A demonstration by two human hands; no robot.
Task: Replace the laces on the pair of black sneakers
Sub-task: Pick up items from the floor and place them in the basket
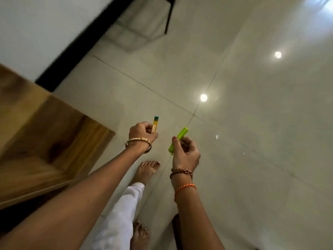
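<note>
Two hands are in view, each holding one small stick-shaped thing. The left hand (pixel 142 131) has its fingers curled round a yellow stick with a dark teal tip (pixel 155 123), held nearly upright; its grip is clamped on that stick. The right hand (pixel 185 152) pinches a bright green stick (pixel 177 140), tilted with its far end up and to the right; that grip is likewise closed on what it holds. The two sticks are near each other but apart. What they are exactly I cannot tell.

The black sneakers and their laces do not show anywhere in this view.

The left wrist carries one gold bangle (pixel 138 141). The right forearm carries a brown beaded bracelet (pixel 182 172) and, nearer, one orange thread band (pixel 184 188).

Two bare feet stand on the pale tiled floor (pixel 252 123): one (pixel 146 170) below and between the hands, the other (pixel 139 235) at the near edge, partly hidden by a white trouser leg (pixel 122 210).

On the left sits a wooden worktop (pixel 45 127), blurred. Behind it a black skirting band (pixel 81 42) runs along the white wall. At the far top stands one dark furniture leg (pixel 170 17). Two round light reflections (pixel 203 97) shine on the floor, and one small white scrap (pixel 217 137) lies to the right of the green stick.
</note>
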